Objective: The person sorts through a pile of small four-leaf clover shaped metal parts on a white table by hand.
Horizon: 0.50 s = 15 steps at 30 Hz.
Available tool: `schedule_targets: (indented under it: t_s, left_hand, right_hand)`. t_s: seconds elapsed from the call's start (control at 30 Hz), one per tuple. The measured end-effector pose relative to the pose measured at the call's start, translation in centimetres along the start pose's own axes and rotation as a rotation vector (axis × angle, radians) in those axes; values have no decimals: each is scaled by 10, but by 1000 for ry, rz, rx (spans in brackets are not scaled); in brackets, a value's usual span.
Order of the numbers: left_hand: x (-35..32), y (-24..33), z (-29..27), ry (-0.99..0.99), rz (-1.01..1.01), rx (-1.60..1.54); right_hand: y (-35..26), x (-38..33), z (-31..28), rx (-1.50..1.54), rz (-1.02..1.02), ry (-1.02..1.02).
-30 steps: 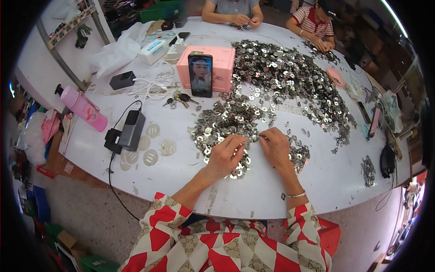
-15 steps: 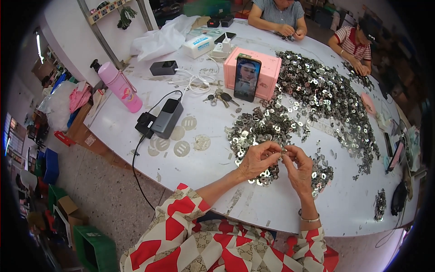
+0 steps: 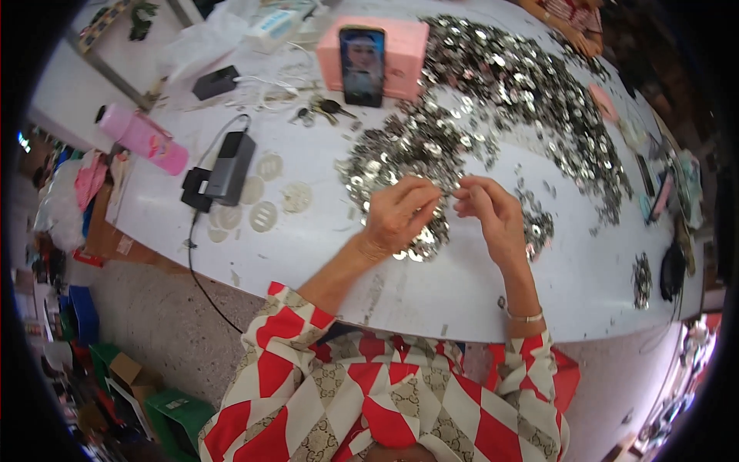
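Note:
Over the near edge of a heap of small shiny metal rings [image 3: 408, 142], my two hands are raised with a narrow gap between their fingertips. My left hand [image 3: 396, 215] is closed in a pinch of thumb and forefinger; whatever lies between them is too small to make out. On the other side of the gap, my right hand [image 3: 496, 219] has its fingers bent in toward the thumb, slightly blurred, and what they hold is hidden. A smaller patch of rings [image 3: 537, 231] lies just right of my right wrist.
A larger ring heap [image 3: 531, 85] spreads behind. A phone [image 3: 362, 68] leans on a pink box [image 3: 408, 58]. Keys [image 3: 327, 108], a grey power bank [image 3: 231, 169] with a cable and a pink bottle [image 3: 146, 140] stand left. A co-worker's hand [image 3: 581, 40] is at the far right.
My hands have parted: their fingertips met over a small piece before and are now separated. The view has tilted down, so the table sits higher and one co-worker has left the picture.

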<state>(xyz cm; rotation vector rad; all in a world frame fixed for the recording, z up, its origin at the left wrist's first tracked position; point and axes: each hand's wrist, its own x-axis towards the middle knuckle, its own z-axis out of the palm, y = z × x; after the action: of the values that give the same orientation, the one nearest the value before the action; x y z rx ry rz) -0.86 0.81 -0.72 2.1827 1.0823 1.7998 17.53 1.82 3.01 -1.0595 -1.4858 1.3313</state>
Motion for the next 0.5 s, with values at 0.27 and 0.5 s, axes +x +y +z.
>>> schedule_targets:
  t_s: [0.27, 0.5]
  left_hand:
    - [-4, -9, 1, -107, 319, 185]
    - [-6, -4, 4, -142, 292, 159]
  right_hand:
    - [11, -3, -7, 343, 227, -178]
    - [14, -8, -7, 249, 149, -134]
